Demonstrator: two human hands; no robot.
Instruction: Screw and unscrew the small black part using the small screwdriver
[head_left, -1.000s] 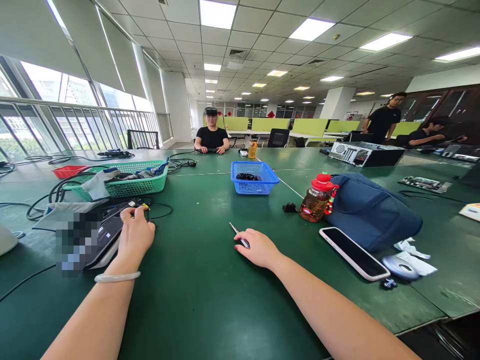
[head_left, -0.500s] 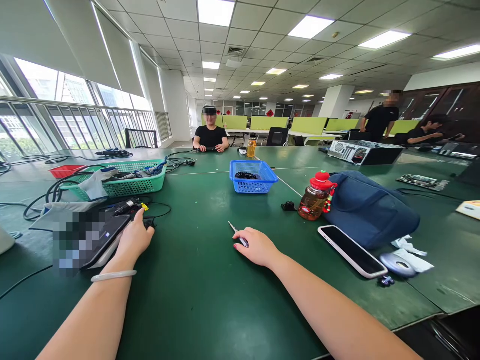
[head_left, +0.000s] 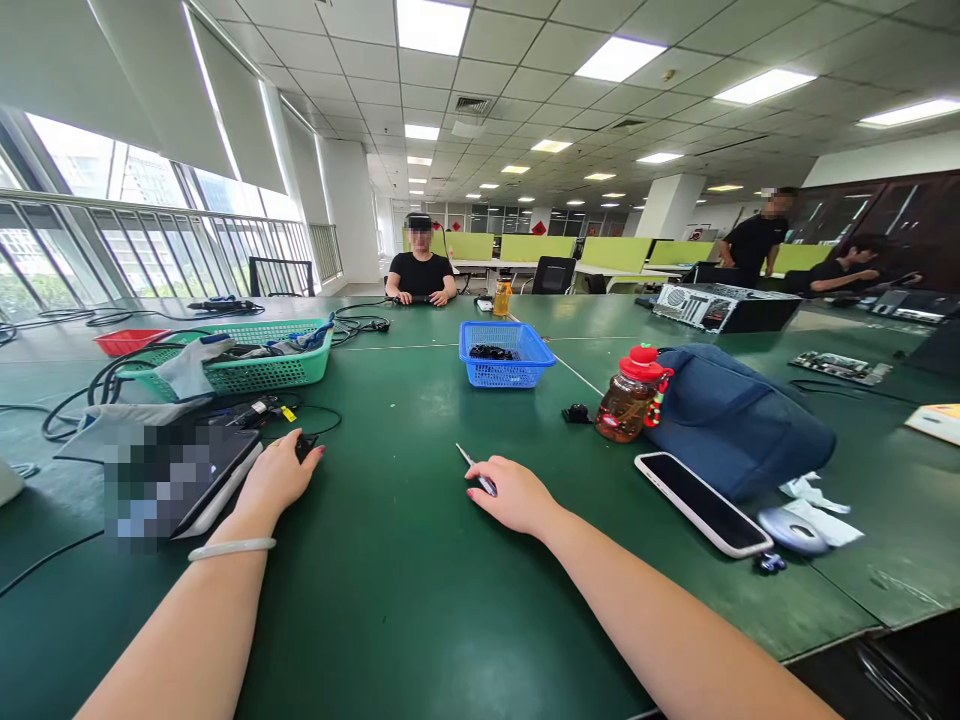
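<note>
My left hand (head_left: 279, 472), with a pale bangle at the wrist, is closed around a small black object (head_left: 304, 446) near the tabletop. Its exact kind is hard to tell, as the fingers cover part of it. My right hand (head_left: 517, 494) rests on the green table (head_left: 390, 600), fingers wrapped round a slim silver tool (head_left: 466, 456) with a narrow tip pointing away to the left. Most of its handle is hidden in the palm. Left of my left hand lies a dark flat device (head_left: 217, 475), partly blurred out, with a cable.
A green basket (head_left: 274, 375) with cloths and cables stands far left; a blue basket (head_left: 502, 372) with black items is ahead. On the right are a red-capped bottle (head_left: 622, 405), a navy bag (head_left: 739, 420) and a phone (head_left: 701, 505). Someone sits opposite (head_left: 420, 275).
My left hand has shifted slightly right, off the dark device's edge, and its fingers have closed round the small black object. My right hand and the silver tool have stayed put.
</note>
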